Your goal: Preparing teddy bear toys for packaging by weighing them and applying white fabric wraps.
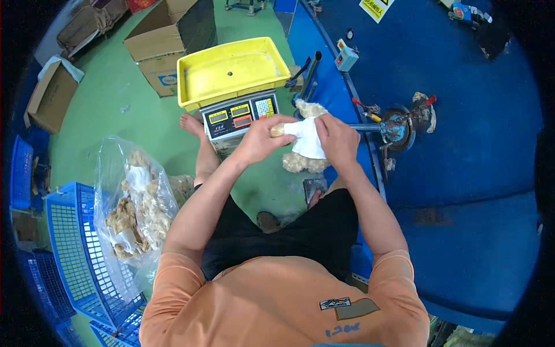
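Note:
In front of me I hold a cream, furry plush toy (pixel 304 163) with a smooth white cloth middle (pixel 308 139). Its fluffy parts stick out above and below the white cloth. My left hand (pixel 258 140) is closed on a small tan furry part at the toy's left end, thumb on top. On the right side, my right hand (pixel 339 141) grips the white cloth with bent fingers. A metal pipe (pixel 366 127) from the blue machine reaches up to my right hand. Whether its end sits inside the toy is hidden by that hand.
Ahead stands a digital scale (pixel 237 120) bearing a yellow tray (pixel 231 95). At left, a clear plastic bag (pixel 110 173) of similar plush pieces leans by blue crates (pixel 69 243). A cardboard box (pixel 156 69) stands behind. The blue machine (pixel 462 150) fills the right side.

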Action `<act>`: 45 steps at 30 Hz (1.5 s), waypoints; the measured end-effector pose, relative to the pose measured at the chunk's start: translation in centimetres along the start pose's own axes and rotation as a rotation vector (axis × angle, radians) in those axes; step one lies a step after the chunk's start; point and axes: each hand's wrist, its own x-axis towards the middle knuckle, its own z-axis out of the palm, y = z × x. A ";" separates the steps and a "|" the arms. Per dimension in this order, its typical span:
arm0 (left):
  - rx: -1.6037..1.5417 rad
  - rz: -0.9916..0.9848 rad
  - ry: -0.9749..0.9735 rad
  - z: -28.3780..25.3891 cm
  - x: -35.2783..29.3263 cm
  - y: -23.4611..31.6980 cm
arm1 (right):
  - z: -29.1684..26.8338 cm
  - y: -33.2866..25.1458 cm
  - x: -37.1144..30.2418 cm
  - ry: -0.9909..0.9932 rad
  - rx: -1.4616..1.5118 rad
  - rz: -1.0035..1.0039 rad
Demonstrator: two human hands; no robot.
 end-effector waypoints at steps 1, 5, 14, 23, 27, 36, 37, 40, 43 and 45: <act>0.007 -0.003 0.003 -0.7 -0.2 -0.2 | 0.3 -0.5 0.0 0.000 0.008 -0.002; -0.023 -0.299 -0.036 -3.6 0.1 -0.9 | 1.2 -2.8 0.1 0.043 0.014 -0.118; -0.519 -0.265 0.054 1.6 2.1 -0.1 | -0.1 9.7 1.0 0.160 -0.193 0.265; -0.143 -0.094 0.359 4.7 -0.7 1.5 | 0.3 5.6 1.4 0.306 -0.182 0.083; -0.514 -0.192 0.444 4.1 0.4 1.6 | 0.2 5.0 1.5 0.314 -0.188 0.070; -1.117 -0.420 0.547 1.5 -0.7 -0.6 | 0.8 0.5 1.9 0.193 -0.119 0.091; -1.056 -0.382 0.546 1.3 -0.3 -0.5 | 0.9 -0.4 2.3 0.173 -0.087 0.100; -0.873 -0.276 0.541 1.1 1.0 0.5 | 1.3 -2.6 2.8 0.109 0.010 0.128; -0.709 -0.165 0.499 1.8 3.1 1.8 | 1.2 -1.1 3.0 0.061 -0.031 0.215; -0.612 -0.089 0.457 2.4 3.9 2.6 | -0.2 4.1 1.6 0.109 -0.015 0.366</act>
